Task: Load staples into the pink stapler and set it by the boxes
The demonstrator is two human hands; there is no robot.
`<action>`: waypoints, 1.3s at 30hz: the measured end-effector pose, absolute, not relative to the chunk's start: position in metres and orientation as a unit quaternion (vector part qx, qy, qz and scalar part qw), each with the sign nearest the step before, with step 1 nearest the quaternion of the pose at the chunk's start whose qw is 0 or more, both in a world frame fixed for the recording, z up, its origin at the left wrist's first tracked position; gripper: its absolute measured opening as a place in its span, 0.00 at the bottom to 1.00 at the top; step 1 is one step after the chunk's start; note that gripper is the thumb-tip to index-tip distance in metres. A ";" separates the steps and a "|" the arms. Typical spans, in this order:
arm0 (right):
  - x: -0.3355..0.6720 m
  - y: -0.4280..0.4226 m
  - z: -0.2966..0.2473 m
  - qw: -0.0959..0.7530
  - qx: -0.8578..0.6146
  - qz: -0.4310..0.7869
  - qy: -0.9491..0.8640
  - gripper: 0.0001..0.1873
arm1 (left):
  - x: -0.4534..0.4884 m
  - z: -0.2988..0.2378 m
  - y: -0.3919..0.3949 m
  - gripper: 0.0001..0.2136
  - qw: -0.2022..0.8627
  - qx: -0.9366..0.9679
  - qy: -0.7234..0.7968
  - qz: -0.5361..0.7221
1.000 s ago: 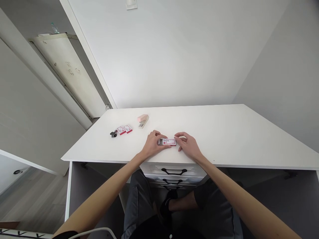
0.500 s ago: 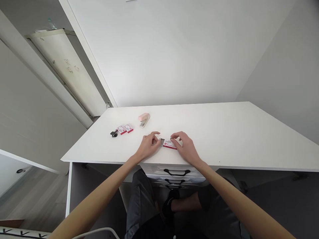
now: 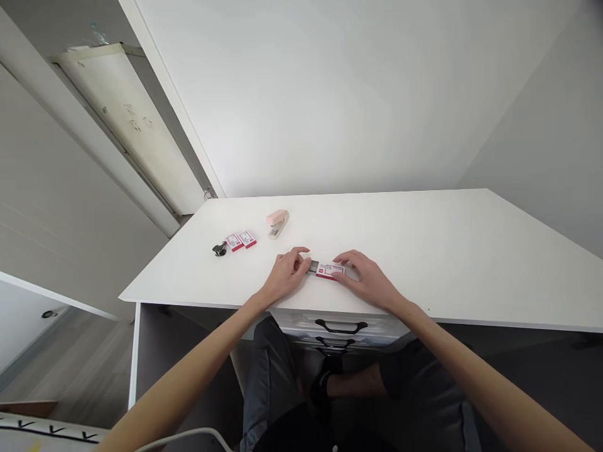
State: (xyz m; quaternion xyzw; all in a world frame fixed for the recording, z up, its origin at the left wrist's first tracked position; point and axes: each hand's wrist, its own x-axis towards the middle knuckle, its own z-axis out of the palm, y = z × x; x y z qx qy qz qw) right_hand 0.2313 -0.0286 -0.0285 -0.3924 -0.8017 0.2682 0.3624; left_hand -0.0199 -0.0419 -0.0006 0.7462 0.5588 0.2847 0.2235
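The right hand (image 3: 366,277) grasps a small, flat, white-and-red printed box (image 3: 330,270) on the white desk (image 3: 438,251); its grey inner part (image 3: 313,268) shows leftward, by the left hand (image 3: 284,274), whose grip I cannot tell. Farther is a pink-and-cream stapler (image 3: 277,223).

You seem to be in a home, perhaps its study corner: your white flat-topped desk (image 3: 447,263) has panelled white drawers (image 3: 299,322) with curved black handles (image 3: 342,330) below, grey wood-look plank flooring (image 3: 89,351) to its left, a plain white wall (image 3: 306,94) behind it and a pink-and-cream stapler (image 3: 277,218) on top.
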 end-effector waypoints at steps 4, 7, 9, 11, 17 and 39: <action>0.237 -0.032 -0.027 0.337 -0.393 0.272 -0.811 0.13 | -0.018 -0.002 -0.039 0.16 0.221 0.758 0.544 0.283; 0.233 -0.032 -0.026 0.334 -0.387 0.281 -0.812 0.13 | -0.016 -0.001 -0.039 0.17 0.225 0.763 0.538 0.280; 0.231 -0.031 -0.025 0.334 -0.384 0.288 -0.811 0.13 | -0.015 0.000 -0.040 0.17 0.242 0.768 0.528 0.271; 0.231 -0.031 -0.024 0.333 -0.383 0.296 -0.809 0.14 | -0.015 0.002 -0.042 0.18 0.266 0.773 0.515 0.256; 0.232 -0.034 -0.017 0.349 -0.406 0.336 -0.775 0.17 | -0.015 0.005 -0.046 0.24 0.213 0.804 0.495 0.251; 0.241 -0.033 -0.029 0.432 -0.482 0.420 -0.636 0.19 | -0.177 0.007 -0.080 0.25 -0.073 0.699 0.657 0.272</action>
